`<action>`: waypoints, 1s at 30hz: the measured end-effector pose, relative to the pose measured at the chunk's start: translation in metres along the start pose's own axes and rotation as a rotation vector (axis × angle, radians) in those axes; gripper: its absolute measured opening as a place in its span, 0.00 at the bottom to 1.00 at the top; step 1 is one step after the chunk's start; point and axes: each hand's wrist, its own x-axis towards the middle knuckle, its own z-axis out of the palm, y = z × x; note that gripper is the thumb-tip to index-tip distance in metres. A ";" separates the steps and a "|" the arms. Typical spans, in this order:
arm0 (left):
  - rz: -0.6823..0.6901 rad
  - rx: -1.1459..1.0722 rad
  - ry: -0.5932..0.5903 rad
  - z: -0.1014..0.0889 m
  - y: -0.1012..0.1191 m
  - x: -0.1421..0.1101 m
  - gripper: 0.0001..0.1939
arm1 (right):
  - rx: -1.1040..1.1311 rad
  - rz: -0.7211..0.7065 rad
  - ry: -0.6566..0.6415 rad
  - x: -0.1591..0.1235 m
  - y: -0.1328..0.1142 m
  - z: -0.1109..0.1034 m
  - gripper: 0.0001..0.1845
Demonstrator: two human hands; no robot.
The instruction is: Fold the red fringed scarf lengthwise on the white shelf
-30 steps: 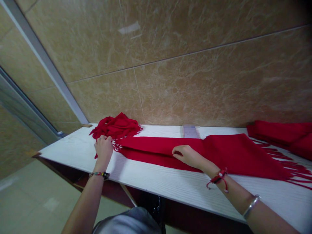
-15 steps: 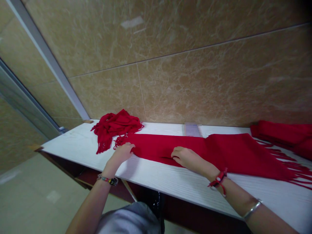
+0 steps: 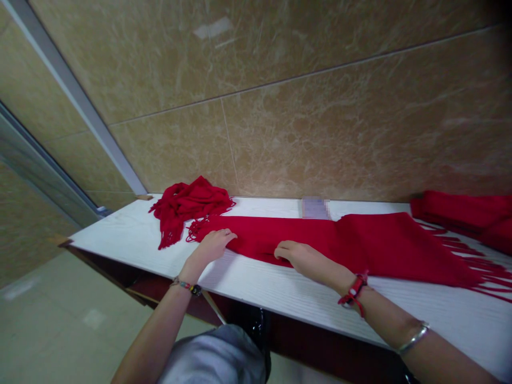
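A long red scarf (image 3: 384, 248) lies stretched along the white tabletop, folded narrower toward its left half, with fringe at both ends. My left hand (image 3: 214, 246) rests on its near edge close to the left fringe, fingers reaching out over the cloth; the fingertips' underside is hidden. Farther right, my right hand (image 3: 304, 258) touches the near edge around the scarf's middle. Its fingers are curled in against the fabric, closed on it.
A second red scarf (image 3: 188, 205) lies bunched at the back left. Folded red cloth (image 3: 464, 213) sits at the far right. Behind the long scarf is a blurred greyish rectangle (image 3: 315, 208). A tiled wall (image 3: 300, 133) borders the white tabletop (image 3: 120, 229), with open shelving underneath.
My left hand has moved right along the scarf's near edge, its fingers stretching farther over the cloth. My right hand has shifted slightly left. The view has tilted a little.
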 end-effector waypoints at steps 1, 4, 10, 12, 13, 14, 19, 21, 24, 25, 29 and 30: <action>-0.058 0.028 0.019 0.002 -0.005 -0.001 0.26 | -0.007 -0.008 -0.012 0.000 0.000 0.000 0.15; -0.243 0.092 0.073 0.005 -0.027 -0.009 0.23 | -0.026 -0.022 -0.029 0.001 0.002 0.000 0.18; -0.537 0.163 0.154 0.001 -0.065 -0.043 0.18 | -0.015 -0.014 -0.026 0.002 0.004 0.002 0.20; -0.637 0.195 0.172 -0.001 -0.072 -0.054 0.18 | -0.011 -0.007 -0.029 0.002 0.005 0.002 0.21; -0.689 0.212 0.171 -0.003 -0.073 -0.058 0.18 | -0.010 -0.004 -0.031 0.002 0.006 0.003 0.21; -0.736 0.222 0.156 -0.004 -0.074 -0.060 0.18 | -0.012 -0.003 -0.031 0.003 0.006 0.003 0.21; -0.612 0.091 0.054 -0.006 -0.070 -0.045 0.20 | -0.060 0.030 0.006 0.003 0.006 0.009 0.23; -0.355 -0.006 0.010 -0.002 -0.065 -0.034 0.20 | -0.131 0.067 0.031 0.004 0.005 0.011 0.23; -0.159 -0.055 -0.062 0.006 -0.059 -0.023 0.20 | -0.240 0.136 0.007 0.004 0.004 0.008 0.17; -0.173 -0.044 -0.065 0.008 -0.058 -0.021 0.21 | -0.255 0.160 -0.015 0.004 0.003 0.005 0.14; -0.273 0.012 -0.041 0.013 -0.064 -0.023 0.19 | -0.228 0.221 -0.079 0.005 -0.002 -0.005 0.12; -0.287 0.020 -0.039 0.013 -0.066 -0.024 0.18 | -0.217 0.223 -0.082 0.005 -0.002 -0.006 0.12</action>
